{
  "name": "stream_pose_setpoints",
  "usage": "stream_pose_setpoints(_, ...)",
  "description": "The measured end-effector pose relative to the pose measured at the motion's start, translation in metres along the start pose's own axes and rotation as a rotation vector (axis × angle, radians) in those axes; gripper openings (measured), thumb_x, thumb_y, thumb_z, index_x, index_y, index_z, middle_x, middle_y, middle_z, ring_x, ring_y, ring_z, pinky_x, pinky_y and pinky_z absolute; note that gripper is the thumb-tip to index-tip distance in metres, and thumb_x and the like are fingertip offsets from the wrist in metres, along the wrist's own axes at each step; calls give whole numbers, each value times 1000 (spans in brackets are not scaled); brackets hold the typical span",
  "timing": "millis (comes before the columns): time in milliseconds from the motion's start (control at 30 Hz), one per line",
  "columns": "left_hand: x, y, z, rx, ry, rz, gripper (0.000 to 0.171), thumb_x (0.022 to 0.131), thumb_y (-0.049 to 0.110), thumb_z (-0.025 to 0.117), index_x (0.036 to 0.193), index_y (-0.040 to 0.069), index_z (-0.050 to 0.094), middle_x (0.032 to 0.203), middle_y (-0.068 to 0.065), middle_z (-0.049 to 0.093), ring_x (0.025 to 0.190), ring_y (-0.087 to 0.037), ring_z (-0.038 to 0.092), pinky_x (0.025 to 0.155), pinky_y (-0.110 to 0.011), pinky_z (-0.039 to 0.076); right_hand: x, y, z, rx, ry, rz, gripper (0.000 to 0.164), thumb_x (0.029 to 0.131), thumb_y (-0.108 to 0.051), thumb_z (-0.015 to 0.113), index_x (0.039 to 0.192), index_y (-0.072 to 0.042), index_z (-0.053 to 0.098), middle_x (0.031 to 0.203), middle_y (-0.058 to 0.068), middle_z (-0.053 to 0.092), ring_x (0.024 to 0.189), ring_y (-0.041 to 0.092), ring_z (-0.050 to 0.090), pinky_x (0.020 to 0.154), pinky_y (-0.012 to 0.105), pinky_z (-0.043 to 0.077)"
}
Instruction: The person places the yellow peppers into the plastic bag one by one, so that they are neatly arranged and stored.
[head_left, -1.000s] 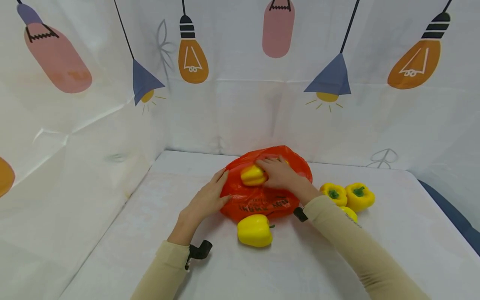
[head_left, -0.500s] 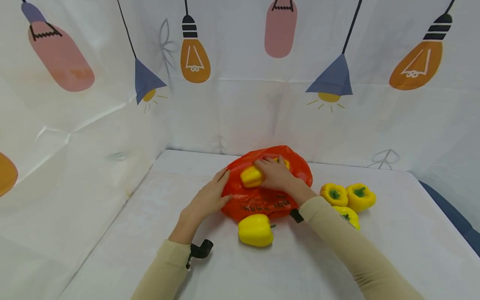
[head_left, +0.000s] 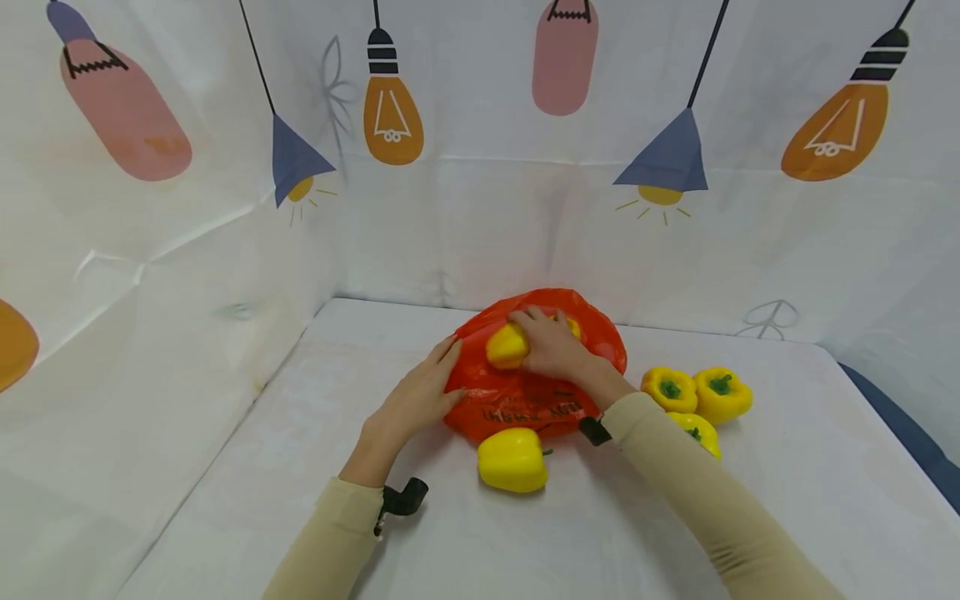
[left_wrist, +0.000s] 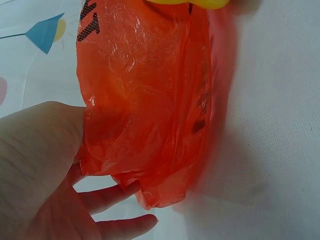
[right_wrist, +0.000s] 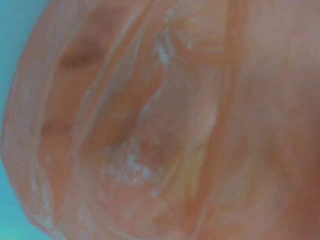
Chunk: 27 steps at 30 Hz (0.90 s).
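A crumpled red plastic bag lies in the middle of the white table. My right hand grips a yellow bell pepper at the top of the bag. My left hand holds the bag's left edge. In the left wrist view the red bag runs between the heel of my left hand and its straight fingers. The right wrist view shows only blurred red bag film. A second yellow pepper lies on the table just in front of the bag.
Three more yellow peppers sit together right of the bag, beside my right sleeve. White sheets printed with lamps wall the table at the back and left. The table's right edge drops away.
My right hand has pushed the pepper a little farther back over the bag. My left hand and the loose peppers have stayed where they were.
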<state>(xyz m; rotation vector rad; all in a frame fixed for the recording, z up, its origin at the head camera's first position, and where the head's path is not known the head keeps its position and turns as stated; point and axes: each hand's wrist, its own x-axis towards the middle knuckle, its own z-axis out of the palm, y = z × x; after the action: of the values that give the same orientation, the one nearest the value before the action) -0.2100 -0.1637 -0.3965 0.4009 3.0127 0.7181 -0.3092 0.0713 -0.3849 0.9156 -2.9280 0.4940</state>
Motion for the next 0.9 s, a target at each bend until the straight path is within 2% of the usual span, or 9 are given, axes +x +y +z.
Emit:
stream_pose_setpoints(100,0,0,-1,-2,4,5,81,95,31,66,160,17,20,168,-4,17,149,-30,34,118,-51,35,0,-4,-2,22,40,-38,66,82,-10,70,144,-13,47,136,9,46,119,28,51,117,58,31)
stream_pose_setpoints(233,-1,-1,-1,2,9,10,81,95,30,66,160,14,20,168,-5,17,149,-30,34,119,-51,34,1,-7,-1,55,65,-83,62,83,-4,68,143,-11,51,131,7,46,111,23,52,101,42,52)
stream_pose_setpoints(367,0,-2,0,12,16,19,81,95,30,66,160,14,20,167,-6,18,148,-30,35,119,-50,34,0,-12,1,82,70,-105,64,82,-4,71,143,-8,51,135,9,49,115,24,51,104,43,51)
stream_pose_setpoints(567,-1,-1,0,19,23,25,81,95,30,67,160,13,21,167,-7,19,148,-30,35,119,-50,34,2,-21,8,93,44,-117,67,84,-7,71,146,-8,45,145,7,49,128,23,48,113,44,45)
stream_pose_setpoints(900,-1,0,-1,30,38,47,80,94,27,67,159,11,22,166,-8,21,148,-30,36,119,-49,35,9,-26,14,93,92,-153,61,82,-10,72,140,-13,55,144,6,52,129,25,49,108,44,48)
